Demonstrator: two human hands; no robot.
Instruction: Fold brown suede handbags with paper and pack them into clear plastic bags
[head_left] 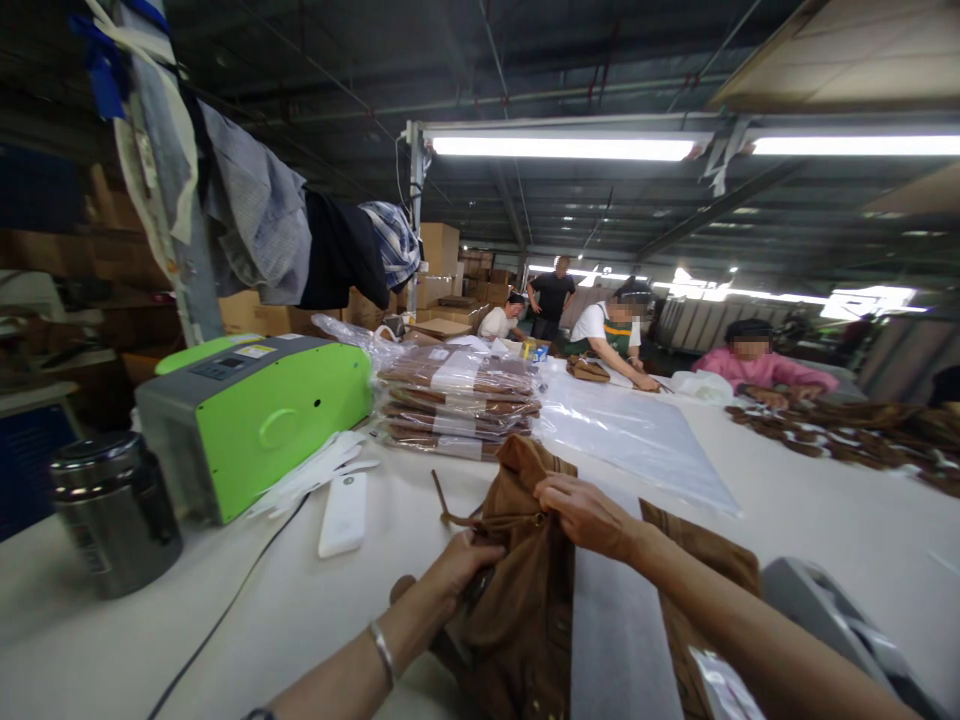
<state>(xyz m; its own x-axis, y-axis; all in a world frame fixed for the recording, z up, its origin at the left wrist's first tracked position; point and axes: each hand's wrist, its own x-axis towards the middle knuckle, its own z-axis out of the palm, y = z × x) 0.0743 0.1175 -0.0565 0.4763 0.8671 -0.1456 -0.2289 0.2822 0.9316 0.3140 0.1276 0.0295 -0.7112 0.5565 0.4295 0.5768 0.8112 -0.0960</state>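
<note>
A brown cloth garment (517, 600) with a drawstring (480, 522) and a metal eyelet lies in front of me. My left hand (459, 572), a bangle on its wrist, is closed on the garment's left side, below the cord. Beside the eyelet, my right hand (581, 512) grips the upper edge with its fingers pinched. A strip of white paper (619, 630) runs down over the garment, under my right forearm. More brown cloth (701, 540) shows to the right of the paper. My palms and some fingertips are hidden.
Left stand a green-and-grey machine (285, 410), a dark metal flask (112, 510), white gloves (319, 475) and a white device (343, 515). Plastic-bagged brown garments (457, 400) are stacked ahead, near clear plastic sheets (637, 440). A grey tape dispenser-like object (832, 620) sits right. Several people work beyond.
</note>
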